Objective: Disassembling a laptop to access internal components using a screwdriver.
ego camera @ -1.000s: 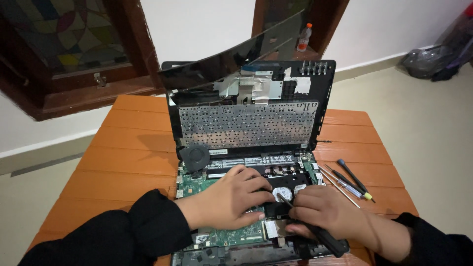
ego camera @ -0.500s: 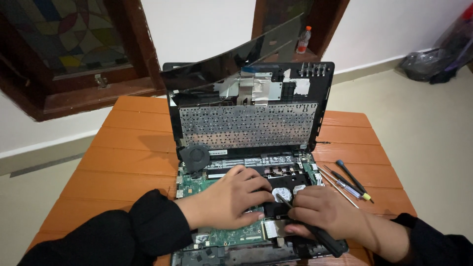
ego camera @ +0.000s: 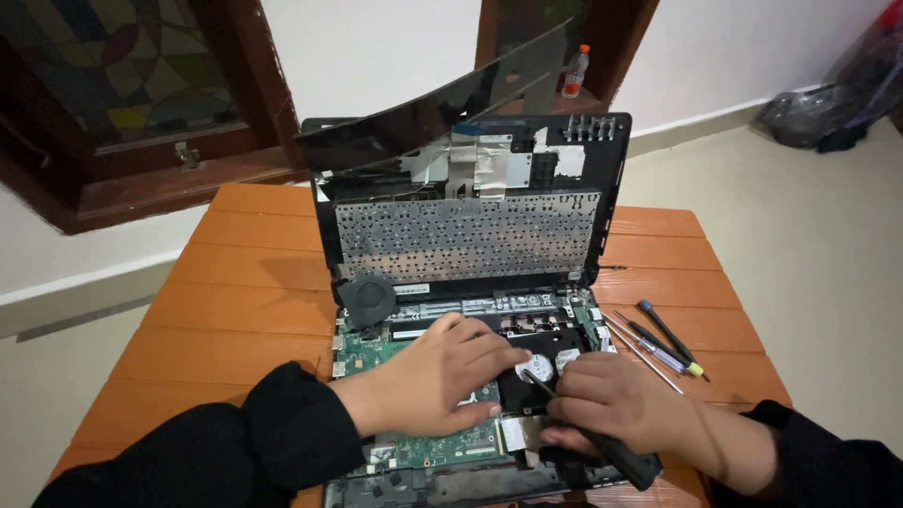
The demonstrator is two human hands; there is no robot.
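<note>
Right hand: the right hand (ego camera: 611, 400) is closed round a black-handled screwdriver (ego camera: 588, 428), its tip down near two round silver parts (ego camera: 550, 364) in the laptop's dark bay.
Left hand: the left hand (ego camera: 442, 376) lies flat and loosely spread, palm down, holding nothing, fingertips on the edge of that bay and heel on the green motherboard (ego camera: 437, 442).
Opened laptop: the laptop base (ego camera: 470, 395) sits at the near edge of the orange slatted table (ego camera: 226, 282), its cover off and the keyboard's underside (ego camera: 466, 235) propped upright behind.
Handling: I'd judge the board stiff but fragile, the screws tiny and easy to lose; best steadied by the plastic frame edges, never by the chips or ribbon cables.
Cooling fan: a round black fan (ego camera: 367, 298) sits at the board's far left corner.
Spare tools: more screwdrivers (ego camera: 658, 341) lie on the table just right of the laptop.
Further off: a detached dark panel (ego camera: 442, 103) leans above the laptop; a bottle (ego camera: 575, 71) stands on the ledge behind.
</note>
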